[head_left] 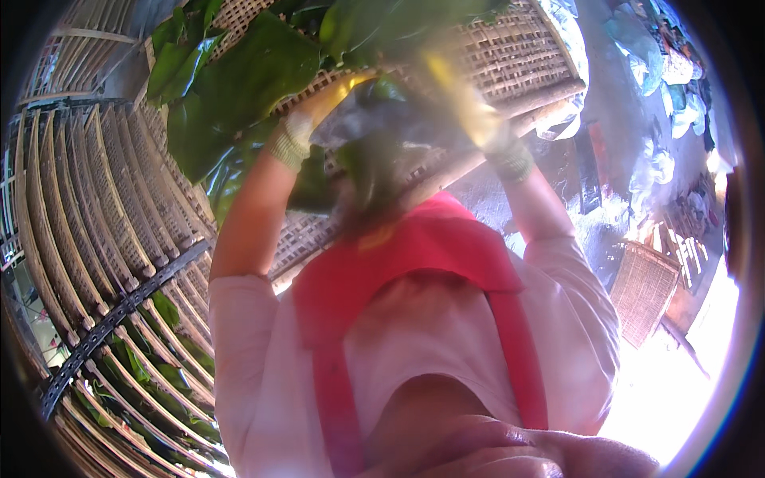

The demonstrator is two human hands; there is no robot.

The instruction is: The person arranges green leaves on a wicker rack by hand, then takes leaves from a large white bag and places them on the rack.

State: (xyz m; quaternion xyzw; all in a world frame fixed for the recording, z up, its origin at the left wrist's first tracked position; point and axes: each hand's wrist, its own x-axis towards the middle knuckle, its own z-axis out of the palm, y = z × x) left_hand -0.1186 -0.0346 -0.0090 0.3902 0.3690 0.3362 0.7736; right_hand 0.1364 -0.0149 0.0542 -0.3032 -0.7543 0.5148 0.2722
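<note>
Large glossy green leaves [255, 68] lie overlapping on a woven bamboo tray [522, 52] in front of me. My left hand [331, 99], in a yellowish glove with a knit cuff, reaches over the tray among the leaves. Leaves partly hide its fingertips. My right hand [470, 107], gloved the same way, is over the tray's right part next to a blurred green leaf [382, 32]. Motion smears its fingers, so I cannot make out whether it grips that leaf. Between my hands and my body, more leaves are blurred.
At the left, several woven trays [103, 191] are stacked in a rack with a dark perforated bar [119, 319]. Green leaves [147, 366] show between the lower trays. Pale plastic bags [645, 60] lie at the far right. A woven basket-like piece [644, 291] stands below them in bright light.
</note>
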